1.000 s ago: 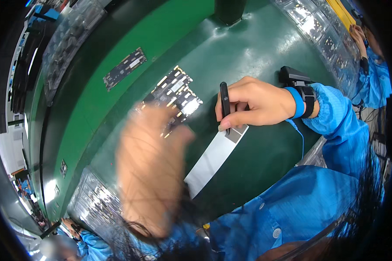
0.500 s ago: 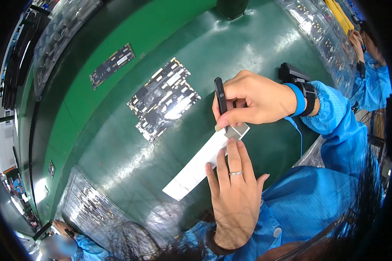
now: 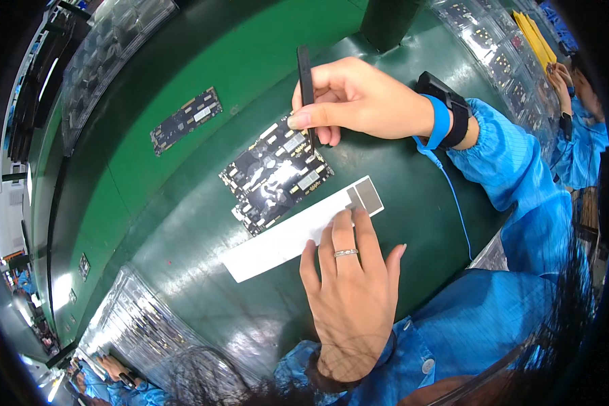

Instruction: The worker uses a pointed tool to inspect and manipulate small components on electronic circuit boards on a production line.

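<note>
My right hand (image 3: 362, 101) pinches a pair of slim black tweezers (image 3: 306, 81). Their tips point down at the right part of a dark circuit board panel (image 3: 267, 179) with pale labels and gold contacts; whether they touch it or carry anything I cannot tell. Flat and with fingers spread, my left hand (image 3: 350, 284) rests on a long white strip (image 3: 277, 245), pressing it to the green mat. Grey patches show at the strip's right end, just beyond the fingertips. The strip lies at a slant along the panel's near edge.
A narrow circuit board (image 3: 186, 120) lies farther left on the green bench. Clear plastic trays with parts (image 3: 152, 328) stand near left, others (image 3: 497, 61) far right. A blue cord (image 3: 453, 196) runs from my right wrist. Co-workers' hands (image 3: 559, 84) show at the right and lower left.
My right hand has moved with the tweezers from the strip's right end up and left over the panel. My left hand and the strip have shifted slightly, the strip now nearer the panel.
</note>
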